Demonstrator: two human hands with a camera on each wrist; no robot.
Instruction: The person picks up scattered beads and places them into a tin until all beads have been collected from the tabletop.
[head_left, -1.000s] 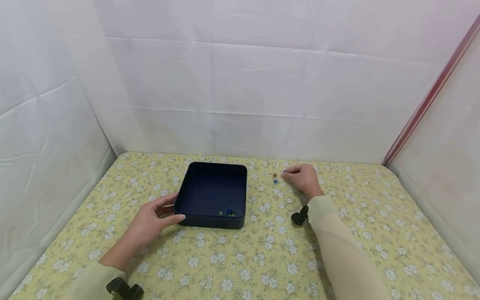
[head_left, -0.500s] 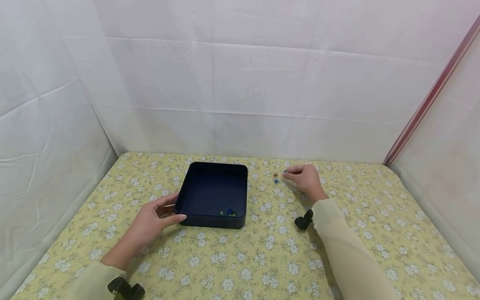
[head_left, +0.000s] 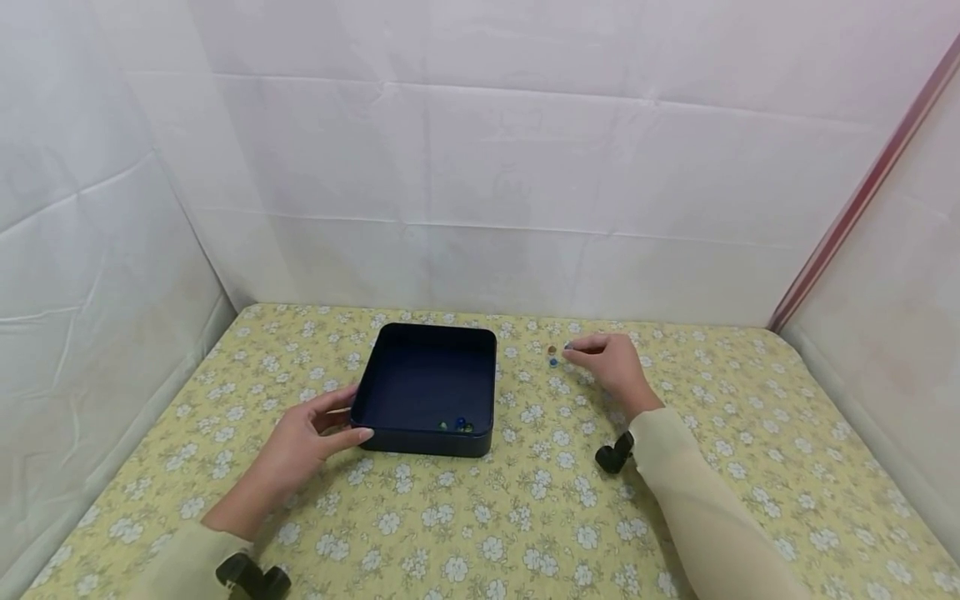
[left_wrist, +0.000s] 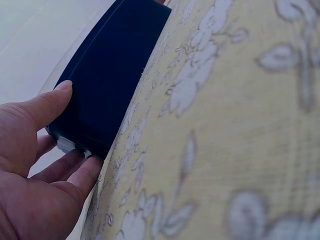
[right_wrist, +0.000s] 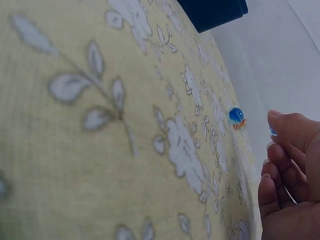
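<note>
My left hand (head_left: 300,437) grips the near left corner of a dark blue square box (head_left: 420,442), thumb on its front wall and fingers along its left side. Inside, near the front right corner, lie a blue marble (head_left: 461,422) and two greenish ones. To the right of the box, my right hand (head_left: 617,368) pinches a small blue marble (right_wrist: 273,132) between thumb and index finger, mostly covered by them. Just left of those fingertips, an orange marble (head_left: 552,350) and another blue marble (head_left: 553,362) rest on the cloth, close together.
A yellow floral cloth (head_left: 487,525) covers the table. White sheeting (head_left: 480,167) hangs behind it and along both sides. Black wrist straps with camera mounts (head_left: 615,454) sit on both sleeves.
My right wrist and forearm have shifted slightly right and toward me, while the fingertips stay almost in place with the marble. The left hand and the box hold still.
</note>
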